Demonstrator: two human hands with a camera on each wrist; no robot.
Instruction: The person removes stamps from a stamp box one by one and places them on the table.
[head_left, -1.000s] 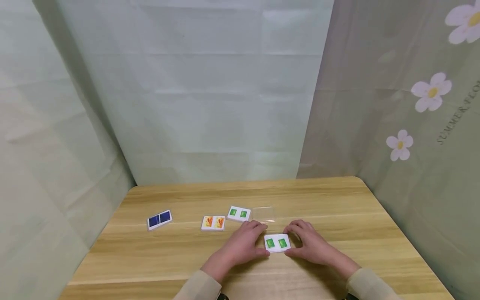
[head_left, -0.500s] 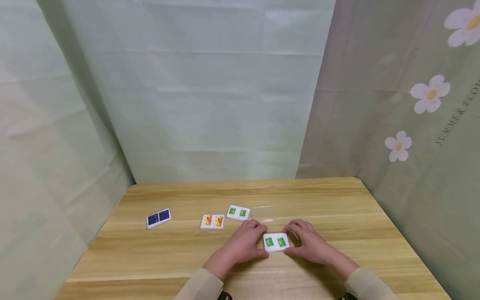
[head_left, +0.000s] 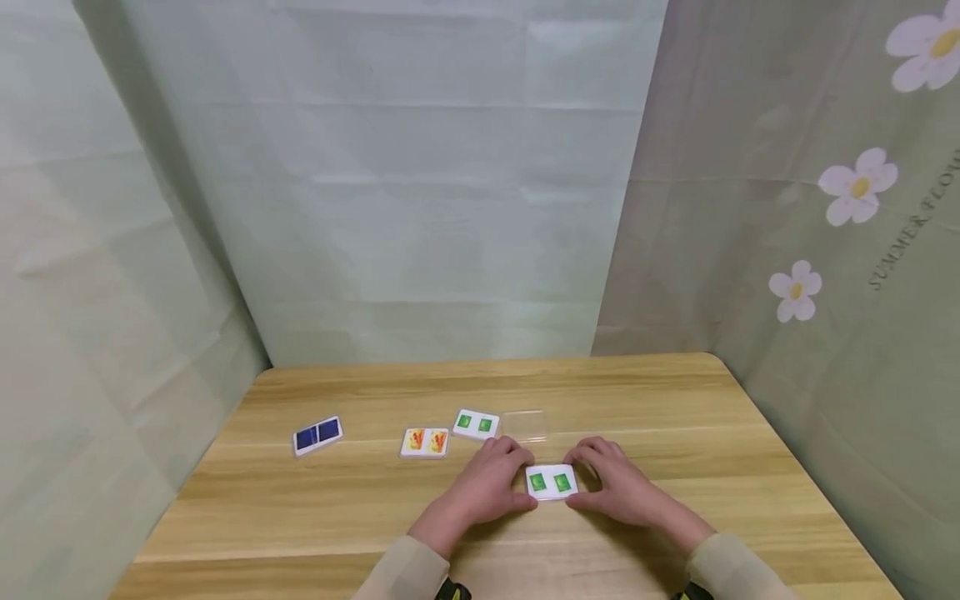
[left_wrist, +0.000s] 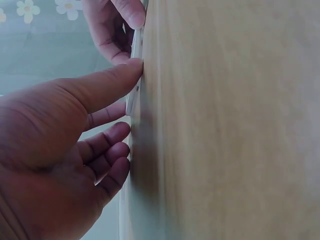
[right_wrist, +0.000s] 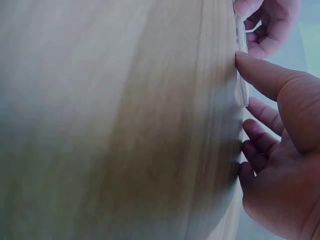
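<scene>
A white card with two green pictures lies face up on the table, on top of what looks like a thin clear case; its edge shows in the left wrist view. My left hand holds the left end between thumb and index finger. At the right end, my right hand does the same, thumb at the near corner and index finger at the far one. In both wrist views the other fingers curl loosely beside the case, their tips close to the wood.
Behind my hands lies a clear plastic lid or tray. Left of it are another green-picture card, an orange-picture card and a dark blue one. The wooden table ends at fabric curtains.
Both hands keep their hold at the ends of the card and barely move. The head view has shifted slightly.
</scene>
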